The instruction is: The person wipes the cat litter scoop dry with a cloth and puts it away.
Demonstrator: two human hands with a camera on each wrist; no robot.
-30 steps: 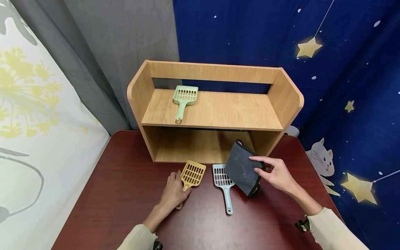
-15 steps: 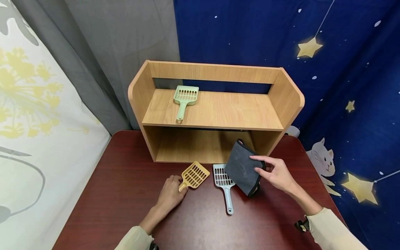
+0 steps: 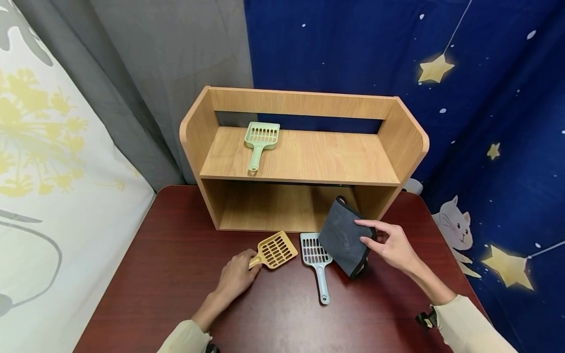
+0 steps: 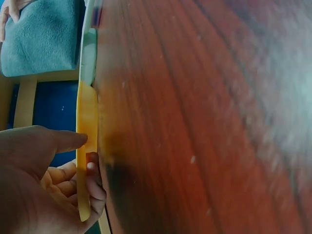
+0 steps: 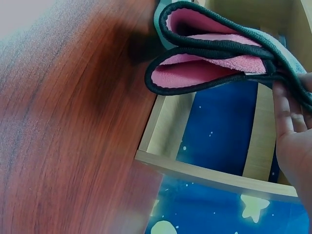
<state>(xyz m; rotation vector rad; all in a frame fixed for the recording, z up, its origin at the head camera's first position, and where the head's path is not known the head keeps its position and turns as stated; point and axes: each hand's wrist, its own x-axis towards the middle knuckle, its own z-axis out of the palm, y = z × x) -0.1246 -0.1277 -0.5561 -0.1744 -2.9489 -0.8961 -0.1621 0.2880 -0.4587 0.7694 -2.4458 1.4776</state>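
My left hand [image 3: 238, 274] holds a yellow litter scoop [image 3: 277, 250] by its handle, low over the table, with the slotted head pointing right. In the left wrist view the scoop [image 4: 87, 117] appears edge-on between thumb and fingers. A folded cloth [image 3: 344, 238], dark grey outside, is pinched by my right hand [image 3: 390, 245]. From the right wrist, pink lining [image 5: 190, 75] and black edging show in the cloth's folds. Between the hands lies a light blue litter scoop [image 3: 321, 279], its handle toward me; the cloth overlaps the right edge of its head.
A wooden two-level shelf [image 3: 300, 180] stands at the back of the dark red table [image 3: 145, 294]. On its upper board lies a green litter scoop [image 3: 260, 142]. Curtains [image 3: 335, 44] hang behind, and a white printed cloth [image 3: 66, 147] hangs at the left.
The yellow scoop has turned clockwise, its head swinging right, while my left hand shifted slightly left and toward me. My right hand and the cloth have stayed nearly still.
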